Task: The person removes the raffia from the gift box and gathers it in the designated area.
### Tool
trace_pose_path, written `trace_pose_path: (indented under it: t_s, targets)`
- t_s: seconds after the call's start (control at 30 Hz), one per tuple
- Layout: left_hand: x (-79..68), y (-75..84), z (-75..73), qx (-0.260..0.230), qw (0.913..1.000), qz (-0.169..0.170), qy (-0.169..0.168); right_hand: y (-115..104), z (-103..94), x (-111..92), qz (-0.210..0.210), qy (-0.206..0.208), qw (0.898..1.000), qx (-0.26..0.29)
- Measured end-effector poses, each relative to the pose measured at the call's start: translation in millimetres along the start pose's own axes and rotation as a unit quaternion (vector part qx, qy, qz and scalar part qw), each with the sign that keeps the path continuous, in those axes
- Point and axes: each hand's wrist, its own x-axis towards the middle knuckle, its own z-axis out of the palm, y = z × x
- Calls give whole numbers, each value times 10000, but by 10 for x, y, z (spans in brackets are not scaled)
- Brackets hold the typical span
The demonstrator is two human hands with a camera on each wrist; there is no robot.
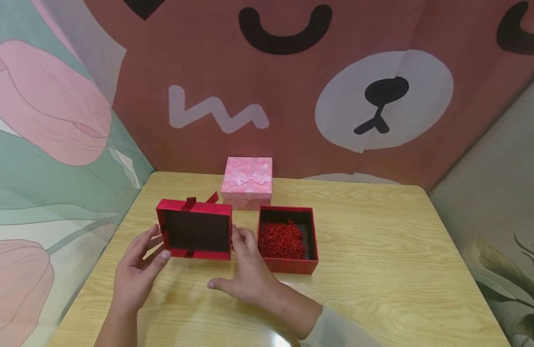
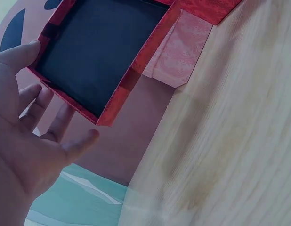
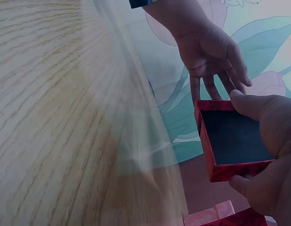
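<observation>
A red box lid (image 1: 197, 206) stands raised on edge above the table, its dark hollow inside facing me and ribbon at its top edge. My left hand (image 1: 138, 270) holds the lid's left side, thumb near the lower corner. In the left wrist view, that thumb (image 2: 28, 54) meets the rim while the other fingers are spread below it. My right hand (image 1: 255, 274) touches the lid's right side with its fingers; its straight thumb points left, below the lid. Right of the lid sits the red box base (image 1: 288, 266), holding red shredded paper (image 1: 281, 241).
A pink gift box (image 1: 249, 168) with a bow is at the table's back edge, against the bear-printed wall (image 1: 293, 106). The wooden table (image 1: 379, 260) extends to the right. A flower-printed wall (image 1: 54, 106) borders the left side.
</observation>
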Motion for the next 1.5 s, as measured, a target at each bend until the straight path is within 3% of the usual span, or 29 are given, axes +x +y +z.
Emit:
trace_pose_path:
  t_s: [0.27, 0.43, 0.83, 1.0, 1.27, 1.5]
  targets:
    - [-11, -75, -66, 139, 9992, 57, -371, -24, 58, 20, 211, -90, 9990, -383]
    - [-12, -97, -92, 218, 9983, -7, -541, 13, 89, 37, 41, 40, 9992, -389]
    - [-17, -194, -191, -293, 9915, -195, -1249, 73, 158, 66, -100, 238, 9993, -271]
    - [-14, -230, -222, 309, 9893, -441, -1357, 114, 214, 86, -86, 303, 9990, -307]
    - [-13, -345, -208, 1065, 9844, -667, -1233, 203, 297, 134, -128, 311, 9985, -429]
    - [22, -431, -259, 1740, 9719, -986, -1240, 241, 371, 202, -68, 236, 9960, -859]
